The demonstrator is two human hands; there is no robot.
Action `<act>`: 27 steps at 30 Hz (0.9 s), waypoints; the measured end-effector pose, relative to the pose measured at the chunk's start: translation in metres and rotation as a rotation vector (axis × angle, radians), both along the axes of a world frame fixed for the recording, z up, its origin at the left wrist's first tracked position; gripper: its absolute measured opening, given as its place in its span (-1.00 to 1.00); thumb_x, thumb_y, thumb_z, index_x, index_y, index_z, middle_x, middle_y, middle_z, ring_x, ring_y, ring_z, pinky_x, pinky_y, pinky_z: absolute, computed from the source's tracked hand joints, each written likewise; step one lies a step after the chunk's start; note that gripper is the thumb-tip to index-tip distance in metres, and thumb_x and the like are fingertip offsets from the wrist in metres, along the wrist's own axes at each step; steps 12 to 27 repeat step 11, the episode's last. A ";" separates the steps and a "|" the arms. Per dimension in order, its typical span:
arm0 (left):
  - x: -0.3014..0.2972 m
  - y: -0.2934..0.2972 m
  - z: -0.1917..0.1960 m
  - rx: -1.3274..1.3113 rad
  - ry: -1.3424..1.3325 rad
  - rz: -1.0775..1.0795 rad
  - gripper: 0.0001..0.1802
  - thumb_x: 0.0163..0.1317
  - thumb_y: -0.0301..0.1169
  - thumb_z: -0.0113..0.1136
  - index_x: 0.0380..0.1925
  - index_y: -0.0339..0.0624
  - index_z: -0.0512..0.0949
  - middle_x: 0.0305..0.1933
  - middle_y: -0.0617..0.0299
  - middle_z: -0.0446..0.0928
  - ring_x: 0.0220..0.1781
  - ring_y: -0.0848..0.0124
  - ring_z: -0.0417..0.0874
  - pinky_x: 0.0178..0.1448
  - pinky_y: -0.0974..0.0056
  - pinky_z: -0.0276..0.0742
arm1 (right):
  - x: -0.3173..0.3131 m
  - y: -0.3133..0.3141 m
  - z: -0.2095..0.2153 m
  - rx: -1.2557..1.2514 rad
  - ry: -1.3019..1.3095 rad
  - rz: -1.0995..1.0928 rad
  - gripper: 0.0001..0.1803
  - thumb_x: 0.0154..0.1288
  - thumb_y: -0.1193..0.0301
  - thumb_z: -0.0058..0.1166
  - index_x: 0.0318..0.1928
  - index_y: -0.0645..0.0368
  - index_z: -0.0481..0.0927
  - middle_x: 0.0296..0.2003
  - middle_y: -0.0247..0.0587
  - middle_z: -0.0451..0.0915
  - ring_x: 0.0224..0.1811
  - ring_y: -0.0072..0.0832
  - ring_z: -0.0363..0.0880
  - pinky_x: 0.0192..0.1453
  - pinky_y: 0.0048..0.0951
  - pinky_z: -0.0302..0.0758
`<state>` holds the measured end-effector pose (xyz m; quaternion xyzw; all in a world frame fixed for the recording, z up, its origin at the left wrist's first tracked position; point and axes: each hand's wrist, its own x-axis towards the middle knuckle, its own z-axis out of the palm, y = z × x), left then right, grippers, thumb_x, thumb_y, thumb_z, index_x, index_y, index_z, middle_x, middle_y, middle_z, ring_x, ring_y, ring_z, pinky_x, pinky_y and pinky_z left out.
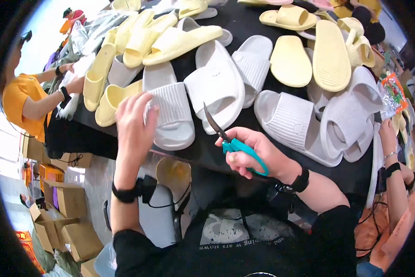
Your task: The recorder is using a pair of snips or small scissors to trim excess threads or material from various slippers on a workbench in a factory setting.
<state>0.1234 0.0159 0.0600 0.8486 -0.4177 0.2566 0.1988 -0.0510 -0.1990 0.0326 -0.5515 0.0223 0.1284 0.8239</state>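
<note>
My right hand (258, 154) grips a pair of scissors by the teal handles (247, 153). The dark pointed blade (213, 121) angles up and to the left, in front of a white slide sandal (216, 81). My left hand (136, 120) has its fingers stretched out and apart, with nothing seen in it. It is beside a grey ribbed slide sandal (173, 113); whether the thumb touches the strap I cannot tell. A pale yellow slide sandal (112, 104) lies behind that hand, partly hidden by it.
Many yellow, white and grey sandals cover the black table (226, 159), some stacked. A co-worker in an orange shirt (25, 99) stands at the left, and another person's arm (392, 161) reaches in at the right. Cardboard boxes (80, 240) stand on the floor at lower left.
</note>
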 end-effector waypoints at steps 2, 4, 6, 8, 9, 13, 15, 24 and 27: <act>0.011 -0.026 0.006 0.145 0.077 -0.033 -0.65 0.19 -0.34 0.13 -0.04 -0.24 0.46 -0.10 -0.02 0.54 0.07 0.03 0.44 0.20 0.05 0.25 | -0.001 0.000 -0.002 0.001 -0.029 -0.010 -0.64 0.20 0.44 0.07 0.02 0.23 0.41 -0.53 -0.32 0.48 -0.65 -0.72 0.42 -0.61 -0.71 0.38; 0.022 -0.049 0.013 0.190 0.139 -0.085 -0.60 0.20 -0.28 0.13 -0.02 -0.27 0.43 -0.12 -0.04 0.55 0.01 0.02 0.49 0.10 0.07 0.35 | -0.001 -0.001 -0.003 0.025 -0.058 -0.020 -0.63 0.20 0.43 0.08 0.02 0.23 0.40 -0.53 -0.32 0.48 -0.65 -0.71 0.42 -0.62 -0.70 0.38; 0.026 -0.066 0.024 0.391 0.446 -0.141 -0.54 0.19 -0.23 0.15 0.00 -0.30 0.41 -0.18 -0.09 0.57 -0.10 -0.04 0.54 -0.02 0.08 0.45 | -0.005 -0.001 -0.001 0.060 -0.071 -0.021 -0.62 0.22 0.41 0.08 0.03 0.22 0.38 -0.52 -0.32 0.47 -0.65 -0.71 0.41 -0.62 -0.70 0.38; 0.039 -0.075 0.034 0.431 0.405 -0.173 -0.53 0.18 -0.20 0.16 -0.03 -0.33 0.42 -0.22 -0.12 0.58 -0.20 0.04 0.60 -0.14 0.11 0.50 | -0.009 -0.002 0.008 0.005 -0.077 -0.023 -0.61 0.23 0.41 0.07 0.04 0.22 0.37 -0.52 -0.31 0.47 -0.63 -0.71 0.41 -0.62 -0.70 0.38; 0.043 -0.082 0.039 0.451 0.616 -0.217 -0.53 0.17 -0.20 0.16 -0.03 -0.33 0.44 -0.21 -0.10 0.59 -0.18 0.11 0.61 -0.11 0.16 0.49 | -0.009 -0.004 0.010 0.007 -0.063 -0.011 -0.60 0.23 0.39 0.08 0.06 0.21 0.36 -0.51 -0.30 0.46 -0.62 -0.70 0.43 -0.61 -0.69 0.39; 0.048 -0.091 0.048 0.470 0.815 -0.256 -0.53 0.16 -0.21 0.16 -0.03 -0.33 0.45 -0.19 -0.08 0.60 -0.17 0.18 0.62 -0.09 0.20 0.49 | -0.007 -0.008 0.010 0.025 -0.089 -0.019 -0.58 0.23 0.37 0.11 0.06 0.20 0.36 -0.51 -0.29 0.47 -0.62 -0.68 0.43 -0.60 -0.69 0.39; 0.048 -0.091 0.048 0.470 0.815 -0.256 -0.53 0.16 -0.21 0.16 -0.03 -0.33 0.45 -0.19 -0.08 0.60 -0.17 0.18 0.62 -0.09 0.20 0.49 | -0.007 -0.008 0.010 0.025 -0.089 -0.019 -0.58 0.23 0.37 0.11 0.06 0.20 0.36 -0.51 -0.29 0.47 -0.62 -0.68 0.43 -0.60 -0.69 0.39; 0.048 -0.091 0.048 0.470 0.815 -0.256 -0.53 0.16 -0.21 0.16 -0.03 -0.33 0.45 -0.19 -0.08 0.60 -0.17 0.18 0.62 -0.09 0.20 0.49 | -0.007 -0.008 0.010 0.025 -0.089 -0.019 -0.58 0.23 0.37 0.11 0.06 0.20 0.36 -0.51 -0.29 0.47 -0.62 -0.68 0.43 -0.60 -0.69 0.39; 0.048 -0.091 0.048 0.470 0.815 -0.256 -0.53 0.16 -0.21 0.16 -0.03 -0.33 0.45 -0.19 -0.08 0.60 -0.17 0.18 0.62 -0.09 0.20 0.49 | -0.007 -0.008 0.010 0.025 -0.089 -0.019 -0.58 0.23 0.37 0.11 0.06 0.20 0.36 -0.51 -0.29 0.47 -0.62 -0.68 0.43 -0.60 -0.69 0.39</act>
